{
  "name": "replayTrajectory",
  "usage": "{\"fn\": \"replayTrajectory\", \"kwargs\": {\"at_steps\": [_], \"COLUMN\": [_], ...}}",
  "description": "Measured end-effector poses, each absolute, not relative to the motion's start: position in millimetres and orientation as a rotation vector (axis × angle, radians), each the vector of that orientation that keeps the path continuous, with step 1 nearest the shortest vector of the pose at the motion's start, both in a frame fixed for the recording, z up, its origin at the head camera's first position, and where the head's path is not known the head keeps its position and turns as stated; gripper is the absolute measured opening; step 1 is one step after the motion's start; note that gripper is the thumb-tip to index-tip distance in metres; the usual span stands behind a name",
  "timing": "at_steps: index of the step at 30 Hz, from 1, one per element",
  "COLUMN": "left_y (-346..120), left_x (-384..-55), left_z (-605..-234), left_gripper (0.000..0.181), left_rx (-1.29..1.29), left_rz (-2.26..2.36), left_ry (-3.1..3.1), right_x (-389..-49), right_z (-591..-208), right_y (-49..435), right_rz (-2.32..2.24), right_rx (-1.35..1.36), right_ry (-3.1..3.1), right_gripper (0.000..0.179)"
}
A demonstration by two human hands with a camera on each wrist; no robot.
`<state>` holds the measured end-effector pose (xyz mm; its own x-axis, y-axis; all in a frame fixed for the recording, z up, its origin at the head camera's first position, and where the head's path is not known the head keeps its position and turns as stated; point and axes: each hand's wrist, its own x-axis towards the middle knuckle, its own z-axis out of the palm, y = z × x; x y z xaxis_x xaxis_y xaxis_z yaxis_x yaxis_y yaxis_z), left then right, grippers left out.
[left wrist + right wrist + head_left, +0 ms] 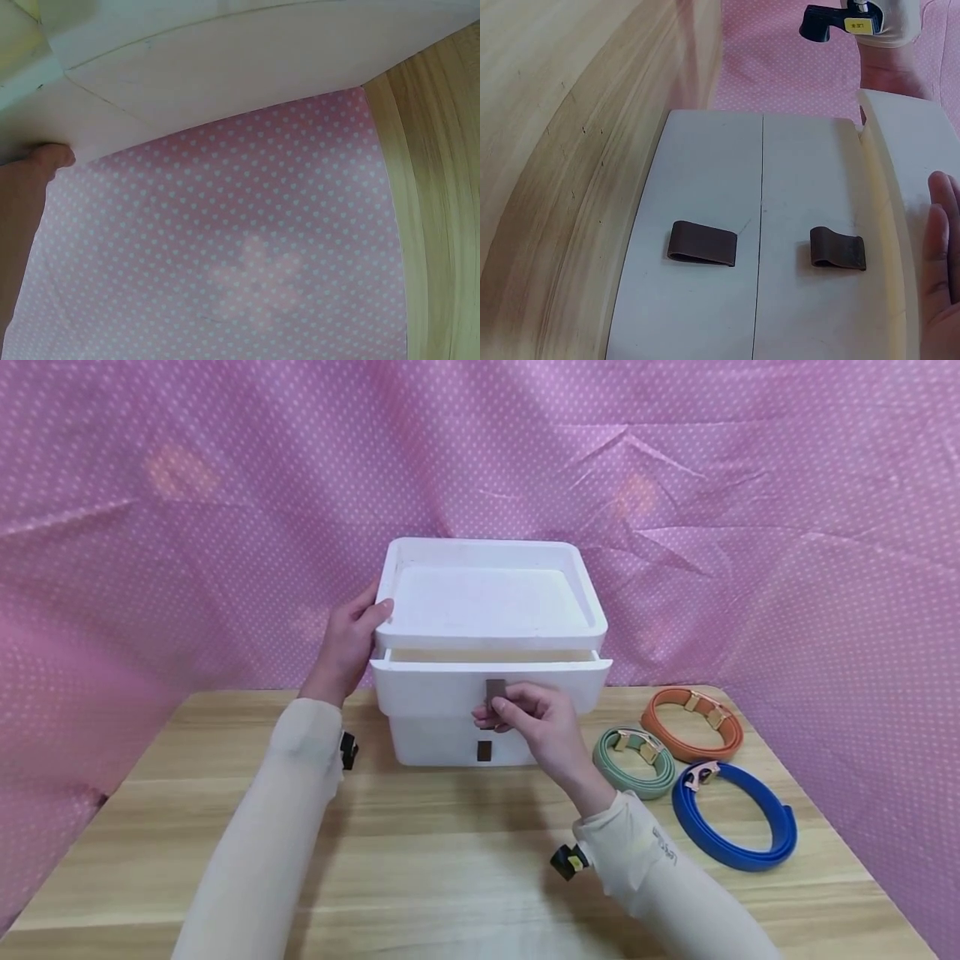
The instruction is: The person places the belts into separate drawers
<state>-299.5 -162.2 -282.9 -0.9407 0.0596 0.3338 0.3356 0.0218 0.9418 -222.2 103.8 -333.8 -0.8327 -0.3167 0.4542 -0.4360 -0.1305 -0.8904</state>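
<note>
A white drawer box with a tray-like top stands at the back of the table. Its top drawer sticks out a little at the front. My right hand pinches the brown pull tab on that drawer between thumb and fingers. Along the left side of the box lies my left hand, its thumb over the top rim; the other fingers are mostly hidden. In the right wrist view, two lower brown tabs show on the drawer fronts below, and the right fingers appear at the edge.
Right of the box lie three coiled belts: an orange one, a green one and a blue one. A wooden table carries everything. Pink dotted cloth hangs behind and at both sides.
</note>
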Motion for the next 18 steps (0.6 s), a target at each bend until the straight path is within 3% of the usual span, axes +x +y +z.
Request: {"fn": "replayTrajectory", "kwargs": {"at_steps": [18], "left_y": [-160.6], "left_x": [-299.0], "left_z": [-279.8], "left_gripper": [0.056], "left_rx": [-0.420], "left_rz": [-2.053], "left_ry": [-2.071], "right_x": [-221.3], "right_z": [-332.1], "right_y": [102.5], "right_rz": [2.129], "right_rx": [0.854], "right_ry": [-2.011], "right_gripper": [0.018]}}
